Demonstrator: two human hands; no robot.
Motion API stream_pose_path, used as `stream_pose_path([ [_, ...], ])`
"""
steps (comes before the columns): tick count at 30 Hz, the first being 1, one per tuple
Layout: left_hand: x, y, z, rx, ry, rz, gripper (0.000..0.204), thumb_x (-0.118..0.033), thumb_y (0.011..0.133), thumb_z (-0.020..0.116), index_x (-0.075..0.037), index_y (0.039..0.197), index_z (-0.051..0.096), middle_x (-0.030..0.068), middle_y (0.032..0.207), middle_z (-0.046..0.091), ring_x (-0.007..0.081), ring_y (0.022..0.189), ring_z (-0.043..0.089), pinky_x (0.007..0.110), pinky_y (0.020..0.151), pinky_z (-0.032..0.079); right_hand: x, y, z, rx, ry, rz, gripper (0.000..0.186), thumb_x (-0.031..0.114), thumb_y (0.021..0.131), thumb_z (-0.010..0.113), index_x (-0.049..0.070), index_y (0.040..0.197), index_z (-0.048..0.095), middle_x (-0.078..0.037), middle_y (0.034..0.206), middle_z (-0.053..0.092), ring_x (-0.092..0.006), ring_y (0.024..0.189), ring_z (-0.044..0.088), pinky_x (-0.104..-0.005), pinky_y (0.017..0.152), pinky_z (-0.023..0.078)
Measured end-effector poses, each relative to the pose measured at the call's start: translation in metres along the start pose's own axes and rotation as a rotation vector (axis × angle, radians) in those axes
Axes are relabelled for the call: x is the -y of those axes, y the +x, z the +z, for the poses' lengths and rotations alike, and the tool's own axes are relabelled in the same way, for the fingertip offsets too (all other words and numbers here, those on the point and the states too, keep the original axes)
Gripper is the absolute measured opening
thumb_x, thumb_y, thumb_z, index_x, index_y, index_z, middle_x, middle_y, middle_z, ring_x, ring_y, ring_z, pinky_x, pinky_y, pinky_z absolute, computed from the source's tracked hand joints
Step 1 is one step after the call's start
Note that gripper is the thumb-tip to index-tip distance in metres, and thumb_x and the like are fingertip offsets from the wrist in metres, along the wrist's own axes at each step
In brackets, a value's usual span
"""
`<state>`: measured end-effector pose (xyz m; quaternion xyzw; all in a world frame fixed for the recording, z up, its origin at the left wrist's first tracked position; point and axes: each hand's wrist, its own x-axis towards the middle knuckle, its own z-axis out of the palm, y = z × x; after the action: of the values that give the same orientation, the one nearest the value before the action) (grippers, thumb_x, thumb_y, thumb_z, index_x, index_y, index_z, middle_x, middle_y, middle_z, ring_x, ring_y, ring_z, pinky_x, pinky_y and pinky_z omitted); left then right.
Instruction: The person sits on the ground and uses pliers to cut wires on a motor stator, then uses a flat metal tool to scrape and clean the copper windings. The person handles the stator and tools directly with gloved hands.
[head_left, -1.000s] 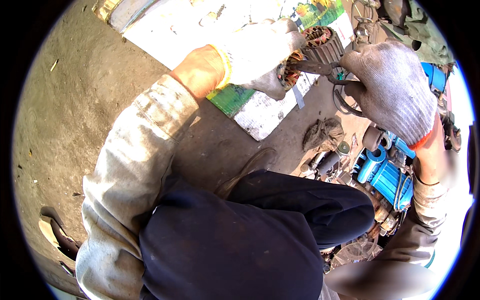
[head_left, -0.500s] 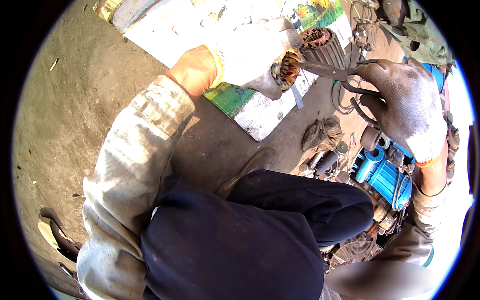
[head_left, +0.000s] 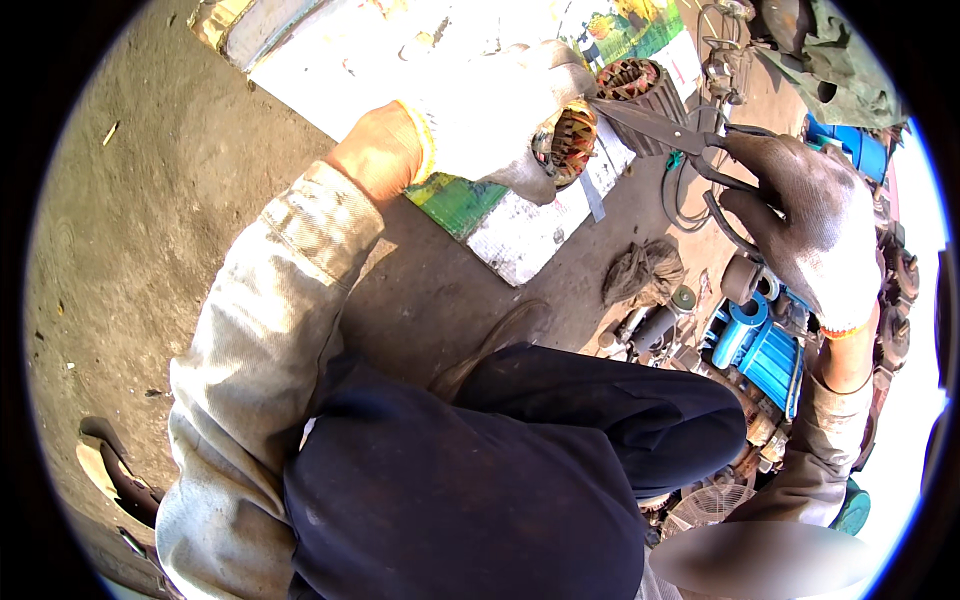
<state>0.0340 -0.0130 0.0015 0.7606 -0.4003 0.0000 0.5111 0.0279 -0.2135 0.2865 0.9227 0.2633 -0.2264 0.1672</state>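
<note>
My left hand [head_left: 505, 115], in a pale work glove, is closed round a small motor stator [head_left: 572, 146] whose open end, with windings and reddish slot liners, faces right. In my gloved right hand [head_left: 805, 215] is a pair of dark scissors [head_left: 655, 124]; my fingers are in the handle loops. The blades point left, their tips close to the stator's upper rim by my left fingers. Whether the tips touch it I cannot tell. Just behind the blades stands a ribbed motor housing [head_left: 655, 115] with windings at its top.
Under my left hand lies a white and green painted board [head_left: 525, 235] on the floor. A crumpled brown rag [head_left: 642, 270] lies beyond my knee. To the right are a blue motor [head_left: 765, 350], a wire fan guard [head_left: 705, 505], cables [head_left: 680, 205] and several dark metal parts.
The scissor tips have moved from inside the stator's opening up to its upper rim. My right hand has shifted slightly left, and the stator's open end shows more fully.
</note>
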Motion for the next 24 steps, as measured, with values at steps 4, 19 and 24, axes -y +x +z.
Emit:
stream_pose_path([
  [4,-0.005,-0.008,-0.012,-0.021,-0.007,-0.003,0.093,-0.038,0.067,0.099,-0.002,0.145,0.063,0.018,0.138,0.064,0.0384,0.129,0.066,0.046,0.111,0.056,0.003,-0.015,0.013,-0.07,0.168,0.178,0.043,0.015,0.084,0.09,0.008,0.125,0.081,-0.013,0.096,0.079,-0.0257,0.08,0.077,-0.0365,0.074,0.059],
  [19,-0.019,-0.049,-0.001,-0.294,0.007,-0.115,0.097,-0.023,0.066,0.102,-0.016,0.154,0.061,0.0211,0.152,0.058,0.0428,0.139,0.06,0.049,0.117,0.051,-0.019,-0.044,0.074,-0.179,0.48,0.335,0.042,0.01,0.086,0.087,0.001,0.127,0.08,-0.015,0.092,0.078,-0.0172,0.072,0.07,-0.0317,0.072,0.057],
  [24,-0.054,-0.055,0.007,-0.328,0.186,-0.246,0.079,-0.024,0.067,0.1,-0.014,0.14,0.07,0.0231,0.155,0.055,0.0435,0.144,0.054,0.062,0.118,0.044,-0.024,-0.046,0.082,-0.132,0.478,0.373,0.043,0.01,0.084,0.088,0.001,0.125,0.08,-0.012,0.086,0.074,-0.0161,0.071,0.065,-0.0318,0.069,0.054],
])
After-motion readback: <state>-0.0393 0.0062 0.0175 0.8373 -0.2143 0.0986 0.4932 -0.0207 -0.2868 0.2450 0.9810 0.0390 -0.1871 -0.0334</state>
